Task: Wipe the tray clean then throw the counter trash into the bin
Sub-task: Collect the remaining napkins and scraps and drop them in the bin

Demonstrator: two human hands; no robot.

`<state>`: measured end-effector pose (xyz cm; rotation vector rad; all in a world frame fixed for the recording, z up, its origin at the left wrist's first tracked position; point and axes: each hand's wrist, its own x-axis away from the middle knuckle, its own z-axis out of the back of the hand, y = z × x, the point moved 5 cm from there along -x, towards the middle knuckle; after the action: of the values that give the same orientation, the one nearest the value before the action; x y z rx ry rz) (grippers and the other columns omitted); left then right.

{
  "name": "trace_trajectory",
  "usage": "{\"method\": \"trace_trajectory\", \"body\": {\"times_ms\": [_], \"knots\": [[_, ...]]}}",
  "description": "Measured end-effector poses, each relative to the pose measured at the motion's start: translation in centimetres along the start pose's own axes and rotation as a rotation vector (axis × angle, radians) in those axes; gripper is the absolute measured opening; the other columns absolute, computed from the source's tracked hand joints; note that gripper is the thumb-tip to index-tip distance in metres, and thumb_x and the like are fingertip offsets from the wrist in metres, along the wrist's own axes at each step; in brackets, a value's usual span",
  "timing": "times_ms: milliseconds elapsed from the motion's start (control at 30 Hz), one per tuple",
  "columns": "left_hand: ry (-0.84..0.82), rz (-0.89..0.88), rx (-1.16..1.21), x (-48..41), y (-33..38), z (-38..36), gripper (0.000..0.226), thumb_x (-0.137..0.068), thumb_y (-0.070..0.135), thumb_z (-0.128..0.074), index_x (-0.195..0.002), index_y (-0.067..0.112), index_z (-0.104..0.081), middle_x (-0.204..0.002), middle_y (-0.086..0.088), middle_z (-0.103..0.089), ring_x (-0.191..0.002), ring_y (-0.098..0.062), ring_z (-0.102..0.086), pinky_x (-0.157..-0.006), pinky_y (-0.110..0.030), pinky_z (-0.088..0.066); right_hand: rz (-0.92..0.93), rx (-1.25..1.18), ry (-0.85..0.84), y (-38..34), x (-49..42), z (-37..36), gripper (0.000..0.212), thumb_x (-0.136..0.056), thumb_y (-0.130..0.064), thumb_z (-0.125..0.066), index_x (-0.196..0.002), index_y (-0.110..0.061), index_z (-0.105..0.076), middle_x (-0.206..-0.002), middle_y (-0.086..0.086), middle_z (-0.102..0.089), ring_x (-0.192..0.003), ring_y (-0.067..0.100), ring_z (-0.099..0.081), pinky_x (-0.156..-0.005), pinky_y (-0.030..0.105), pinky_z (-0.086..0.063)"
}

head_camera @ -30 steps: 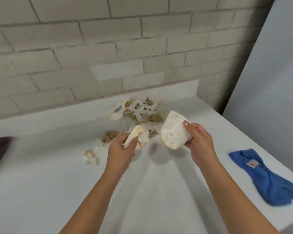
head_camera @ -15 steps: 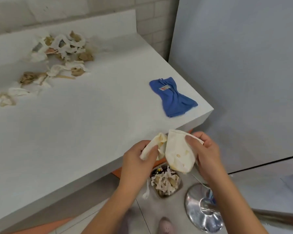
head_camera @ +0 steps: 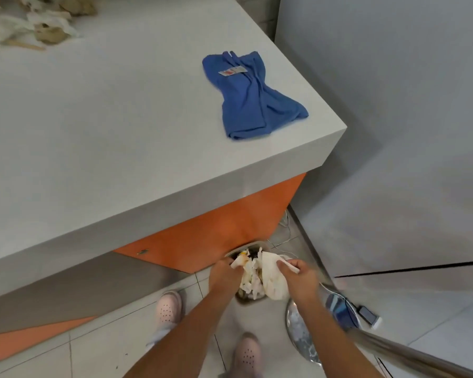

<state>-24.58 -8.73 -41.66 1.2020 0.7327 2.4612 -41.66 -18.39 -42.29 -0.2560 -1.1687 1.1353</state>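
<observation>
Two hands over the bin point(head_camera: 250, 297): left hand point(head_camera: 224, 275) and right hand point(head_camera: 301, 279) grip soiled paper point(head_camera: 271, 279). Disposal step; next, I release, then fetch remaining trash point(head_camera: 38, 25) up-left on counter point(head_camera: 120, 132).

The counter point(head_camera: 107, 126) is light grey on top and bright orange underneath. A blue cloth point(head_camera: 251, 99) has a small white tag with a bit of red. The trash point(head_camera: 36, 25) is white and tan. The paper point(head_camera: 273, 276) is white with yellow spots. The shoes point(head_camera: 169, 306) are pale pink with little dark holes
</observation>
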Motion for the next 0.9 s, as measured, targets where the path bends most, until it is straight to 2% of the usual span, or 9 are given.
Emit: {"method": "trace_trajectory", "body": {"times_ms": [67, 133, 200, 267, 400, 567, 700, 767, 900], "knots": [[-0.061, 0.054, -0.036, -1.9, -0.9, -1.1, 0.027, -0.084, 0.022, -0.059, -0.108, 0.011, -0.062, -0.074, 0.000, -0.060, -0.061, -0.015, -0.055, -0.050, -0.021, -0.040, -0.042, 0.029, -0.045, 0.9, -1.7, -1.2, 0.024, -0.076, -0.033, -0.075, -0.093, -0.018, -0.065, -0.094, 0.008, -0.069, -0.088, 0.026, -0.062, -0.083, 0.038, -0.051], [-0.114, 0.108, -0.108, -3.2, -2.1, -1.6, 0.049, -0.083, 0.031, -0.061, -0.126, 0.010, -0.050, -0.097, -0.006, -0.063, -0.073, -0.018, -0.062, -0.059, -0.024, -0.049, -0.083, 0.109, -0.120, 1.8, -3.0, -2.2, 0.060, -0.078, -0.036, -0.074, -0.127, -0.011, -0.052, -0.119, 0.011, -0.062, -0.107, 0.029, -0.059, -0.087, 0.031, -0.044], [-0.126, 0.127, -0.198, -3.8, -3.1, -1.4, 0.060, -0.084, 0.035, -0.061, -0.134, 0.009, -0.041, -0.120, -0.012, -0.055, -0.091, -0.024, -0.064, -0.069, -0.031, -0.052, -0.083, 0.215, -0.145, 2.4, -4.0, -2.6, 0.075, -0.078, -0.041, -0.072, -0.139, -0.010, -0.039, -0.127, 0.012, -0.057, -0.115, 0.030, -0.055, -0.090, 0.031, -0.042], [-0.113, 0.100, -0.233, -3.8, -3.5, -0.9, 0.059, -0.085, 0.033, -0.059, -0.136, 0.010, -0.040, -0.130, -0.014, -0.046, -0.099, -0.028, -0.062, -0.071, -0.031, -0.050, -0.071, 0.242, -0.181, 2.6, -4.1, -2.7, 0.074, -0.078, -0.043, -0.071, -0.138, -0.012, -0.041, -0.119, 0.011, -0.062, -0.109, 0.029, -0.059, -0.090, 0.034, -0.046], [-0.061, -0.039, -0.172, -1.9, -1.9, 1.3, 0.040, -0.083, 0.027, -0.059, -0.116, 0.003, -0.058, -0.122, -0.017, -0.055, -0.068, -0.011, -0.056, -0.066, -0.023, -0.043, 0.012, 0.233, -0.207, 0.4, -2.2, -2.4, 0.050, -0.083, -0.035, -0.069, -0.123, -0.009, -0.055, -0.103, 0.009, -0.065, -0.098, 0.024, -0.061, -0.087, 0.032, -0.045], [-0.026, -0.237, 0.082, 5.4, 5.0, 7.9, 0.015, -0.089, 0.020, -0.059, -0.103, 0.018, -0.064, -0.106, 0.001, -0.064, -0.095, -0.011, -0.058, -0.081, -0.020, -0.043, 0.158, 0.104, -0.240, -6.4, 3.0, -0.7, 0.021, -0.085, -0.029, -0.068, -0.103, -0.020, -0.060, -0.090, -0.004, -0.066, -0.093, 0.021, -0.064, -0.083, 0.031, -0.049], [-0.024, -0.457, 0.229, 11.9, 10.8, 14.9, 0.012, -0.088, 0.019, -0.063, -0.091, 0.030, -0.066, -0.095, 0.009, -0.067, -0.089, -0.006, -0.060, -0.074, -0.005, -0.043, 0.399, -0.046, -0.294, -15.9, 9.8, 1.1, 0.005, -0.086, -0.016, -0.065, -0.089, -0.018, -0.068, -0.082, -0.001, -0.068, -0.081, 0.016, -0.063, -0.070, 0.021, -0.048], [0.010, -0.551, 0.287, 15.1, 13.7, 19.0, 0.013, -0.087, 0.018, -0.064, -0.088, 0.031, -0.067, -0.089, 0.011, -0.069, -0.085, -0.005, -0.061, -0.075, -0.008, -0.044, 0.528, -0.096, -0.318, -21.2, 13.5, 1.8, 0.007, -0.085, -0.015, -0.066, -0.082, -0.021, -0.069, -0.078, 0.005, -0.070, -0.073, 0.016, -0.064, -0.066, 0.026, -0.049], [0.110, -0.673, 0.404, 18.0, 18.0, 27.3, 0.012, -0.088, 0.016, -0.061, -0.089, 0.024, -0.070, -0.086, 0.003, -0.072, -0.084, -0.016, -0.066, -0.078, -0.026, -0.052, 0.701, -0.154, -0.406, -30.9, 19.5, 1.0, 0.008, -0.088, -0.017, -0.063, -0.085, -0.013, -0.069, -0.073, 0.002, -0.070, -0.058, 0.007, -0.061, -0.054, 0.017, -0.047]]}}
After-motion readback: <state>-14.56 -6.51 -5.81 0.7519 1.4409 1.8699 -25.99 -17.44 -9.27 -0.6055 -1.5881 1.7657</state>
